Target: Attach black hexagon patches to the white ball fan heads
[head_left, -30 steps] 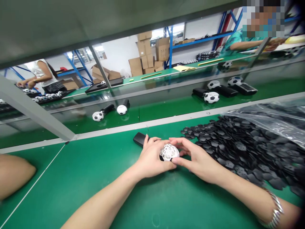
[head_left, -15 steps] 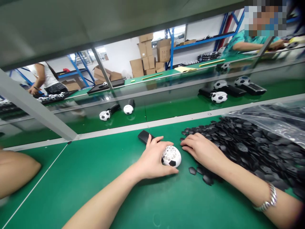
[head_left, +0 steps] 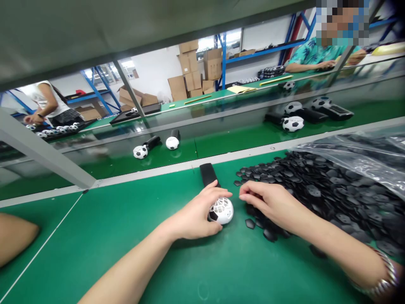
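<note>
A white soccer-ball-shaped head with black patches [head_left: 223, 211] rests on the green bench, with a black handle [head_left: 209, 174] stretching away behind it. My left hand [head_left: 202, 213] curls around the ball's left side, thumb at the near side and fingers over the top. Just to the right, my right hand [head_left: 264, 198] hovers at the edge of a pile of black pentagon pieces [head_left: 313, 190]. Its thumb and forefinger are pinched together; whatever may be between them is hidden. A few loose pentagon pieces [head_left: 249, 223] lie under and beside that hand.
Clear plastic bag [head_left: 357, 147] covers part of the pile. Beyond a metal rail [head_left: 152, 171], several ball-headed pieces lie on a green belt, among them a ball [head_left: 293, 123] on the right. Two people work across the line. Another person's elbow [head_left: 17, 236] is at left.
The ball has turned, so its handle now points more straight away from me. My right hand has drawn its fingers into a pinch beside the pile. The view has shifted slightly.
</note>
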The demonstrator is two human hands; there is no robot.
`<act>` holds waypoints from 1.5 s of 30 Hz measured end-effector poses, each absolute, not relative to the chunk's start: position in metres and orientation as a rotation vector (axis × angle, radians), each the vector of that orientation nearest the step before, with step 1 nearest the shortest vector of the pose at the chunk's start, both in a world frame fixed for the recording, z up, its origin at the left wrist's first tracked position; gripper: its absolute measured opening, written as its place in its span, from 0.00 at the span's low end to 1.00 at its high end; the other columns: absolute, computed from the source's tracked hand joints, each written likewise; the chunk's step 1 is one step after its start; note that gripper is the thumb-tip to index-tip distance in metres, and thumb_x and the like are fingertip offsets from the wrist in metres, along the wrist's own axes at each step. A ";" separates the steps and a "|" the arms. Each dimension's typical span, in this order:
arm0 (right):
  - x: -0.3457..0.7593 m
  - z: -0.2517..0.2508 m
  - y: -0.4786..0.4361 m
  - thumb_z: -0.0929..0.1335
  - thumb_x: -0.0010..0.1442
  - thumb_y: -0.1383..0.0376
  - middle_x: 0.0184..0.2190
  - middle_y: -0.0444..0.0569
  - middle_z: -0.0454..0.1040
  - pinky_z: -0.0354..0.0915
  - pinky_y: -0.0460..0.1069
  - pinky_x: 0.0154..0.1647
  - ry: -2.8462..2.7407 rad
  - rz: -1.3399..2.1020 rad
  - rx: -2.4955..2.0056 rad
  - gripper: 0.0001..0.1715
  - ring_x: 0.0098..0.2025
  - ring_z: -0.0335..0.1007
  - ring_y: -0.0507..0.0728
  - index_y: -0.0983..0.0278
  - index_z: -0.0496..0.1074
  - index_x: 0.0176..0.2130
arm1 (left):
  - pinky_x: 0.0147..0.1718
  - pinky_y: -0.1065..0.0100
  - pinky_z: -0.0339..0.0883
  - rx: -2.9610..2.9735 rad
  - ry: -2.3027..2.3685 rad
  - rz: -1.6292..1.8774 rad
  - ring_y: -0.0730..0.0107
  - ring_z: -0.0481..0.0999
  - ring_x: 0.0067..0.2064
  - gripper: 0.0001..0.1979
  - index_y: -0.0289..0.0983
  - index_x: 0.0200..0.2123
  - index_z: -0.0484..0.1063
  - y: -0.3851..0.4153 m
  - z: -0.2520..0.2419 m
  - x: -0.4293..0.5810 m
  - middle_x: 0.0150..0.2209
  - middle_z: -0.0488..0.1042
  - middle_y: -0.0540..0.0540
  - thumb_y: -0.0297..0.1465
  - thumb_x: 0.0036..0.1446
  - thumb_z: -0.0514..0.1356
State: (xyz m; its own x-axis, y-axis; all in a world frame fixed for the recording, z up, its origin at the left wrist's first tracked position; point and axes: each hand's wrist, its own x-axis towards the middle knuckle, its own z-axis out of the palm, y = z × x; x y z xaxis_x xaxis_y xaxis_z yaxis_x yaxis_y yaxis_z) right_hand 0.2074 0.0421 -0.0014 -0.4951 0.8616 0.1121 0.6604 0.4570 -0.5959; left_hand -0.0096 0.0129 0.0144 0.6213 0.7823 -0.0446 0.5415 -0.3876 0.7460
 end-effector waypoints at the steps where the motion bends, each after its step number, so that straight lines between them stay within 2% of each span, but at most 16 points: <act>1: 0.207 0.001 0.041 0.62 0.61 0.63 0.27 0.43 0.73 0.63 0.47 0.29 -2.268 0.819 -1.265 0.07 0.29 0.69 0.54 0.60 0.68 0.34 | 0.61 0.54 0.43 2.091 1.013 0.407 0.58 0.39 0.65 0.35 0.42 0.56 0.57 0.014 0.015 -0.011 0.60 0.56 0.48 0.21 0.42 0.59; 4: 0.206 0.003 0.037 0.62 0.60 0.64 0.31 0.45 0.73 0.64 0.47 0.34 -2.219 0.967 -1.156 0.07 0.33 0.70 0.55 0.60 0.69 0.37 | 0.61 0.53 0.42 2.095 0.996 0.407 0.58 0.39 0.65 0.35 0.41 0.56 0.57 0.015 0.015 -0.013 0.60 0.56 0.47 0.21 0.42 0.58; 8: 0.207 0.004 0.036 0.61 0.61 0.63 0.34 0.47 0.70 0.62 0.49 0.40 -2.262 0.743 -0.998 0.10 0.39 0.67 0.56 0.61 0.72 0.34 | 0.61 0.54 0.42 2.098 0.996 0.409 0.58 0.38 0.65 0.35 0.40 0.56 0.56 0.015 0.013 -0.013 0.60 0.55 0.46 0.22 0.43 0.59; 14: 0.206 0.006 0.034 0.60 0.62 0.63 0.36 0.45 0.70 0.64 0.47 0.38 -2.256 0.891 -0.984 0.12 0.37 0.69 0.53 0.59 0.69 0.42 | 0.61 0.54 0.41 2.106 0.982 0.415 0.58 0.39 0.65 0.35 0.40 0.56 0.57 0.016 0.014 -0.012 0.59 0.57 0.45 0.21 0.42 0.59; 20: 0.207 0.004 0.031 0.59 0.62 0.62 0.30 0.43 0.72 0.64 0.46 0.28 -2.203 1.014 -1.134 0.09 0.27 0.70 0.52 0.59 0.67 0.36 | 0.61 0.53 0.43 2.097 0.996 0.430 0.57 0.40 0.65 0.35 0.41 0.55 0.58 0.016 0.013 -0.012 0.59 0.57 0.46 0.21 0.42 0.59; 22: 0.207 0.004 0.029 0.60 0.62 0.62 0.33 0.45 0.72 0.64 0.46 0.29 -2.175 1.023 -1.100 0.09 0.29 0.70 0.53 0.60 0.67 0.36 | 0.60 0.52 0.43 2.093 1.028 0.444 0.56 0.40 0.65 0.35 0.42 0.55 0.58 0.014 0.012 -0.011 0.60 0.55 0.45 0.22 0.41 0.60; 25: 0.204 0.006 0.026 0.62 0.60 0.62 0.33 0.45 0.71 0.63 0.47 0.30 -2.126 1.054 -1.049 0.07 0.31 0.68 0.53 0.60 0.68 0.34 | 0.60 0.52 0.44 2.047 1.120 0.457 0.54 0.40 0.65 0.33 0.41 0.54 0.60 0.011 0.011 -0.007 0.61 0.52 0.42 0.30 0.42 0.65; 28: 0.200 0.008 0.023 0.62 0.59 0.62 0.33 0.44 0.71 0.62 0.47 0.35 -2.070 1.177 -1.033 0.07 0.35 0.67 0.54 0.60 0.69 0.36 | 0.60 0.53 0.45 2.000 1.177 0.499 0.57 0.41 0.65 0.29 0.41 0.51 0.62 0.009 0.010 -0.003 0.60 0.56 0.43 0.35 0.45 0.65; 30: 0.196 0.008 0.022 0.63 0.59 0.62 0.33 0.44 0.71 0.62 0.47 0.36 -2.022 1.284 -1.010 0.07 0.35 0.66 0.54 0.61 0.68 0.35 | 0.60 0.54 0.46 1.991 1.188 0.532 0.58 0.41 0.65 0.27 0.41 0.51 0.62 0.008 0.010 -0.001 0.58 0.59 0.44 0.33 0.46 0.65; 33: 0.193 0.005 0.022 0.64 0.57 0.61 0.29 0.43 0.69 0.61 0.46 0.32 -1.944 1.395 -1.012 0.07 0.32 0.64 0.52 0.62 0.67 0.31 | 0.60 0.55 0.46 1.984 1.191 0.553 0.59 0.41 0.65 0.27 0.41 0.51 0.61 0.007 0.009 -0.001 0.57 0.60 0.46 0.33 0.47 0.64; 39: 0.189 -0.006 0.025 0.66 0.55 0.60 0.25 0.42 0.65 0.58 0.46 0.29 -1.902 1.445 -1.048 0.09 0.27 0.59 0.52 0.64 0.68 0.30 | 0.60 0.55 0.47 1.960 1.206 0.581 0.58 0.41 0.65 0.26 0.41 0.50 0.62 0.006 0.007 0.001 0.55 0.62 0.46 0.36 0.48 0.63; 45: 0.185 -0.007 0.025 0.66 0.54 0.62 0.24 0.42 0.65 0.56 0.46 0.28 -1.886 1.425 -1.050 0.08 0.26 0.57 0.51 0.64 0.67 0.28 | 0.60 0.54 0.46 1.934 1.199 0.621 0.58 0.40 0.65 0.21 0.41 0.48 0.62 0.005 0.006 0.003 0.53 0.64 0.46 0.30 0.50 0.60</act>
State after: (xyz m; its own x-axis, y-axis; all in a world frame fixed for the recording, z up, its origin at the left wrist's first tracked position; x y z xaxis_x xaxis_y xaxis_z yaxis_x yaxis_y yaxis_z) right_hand 0.1850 0.0248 -0.0068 -0.5447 0.8381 -0.0295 0.2573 0.1335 -0.9571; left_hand 0.0032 0.0047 0.0064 0.4400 0.8979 0.0103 0.5267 -0.2673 0.8069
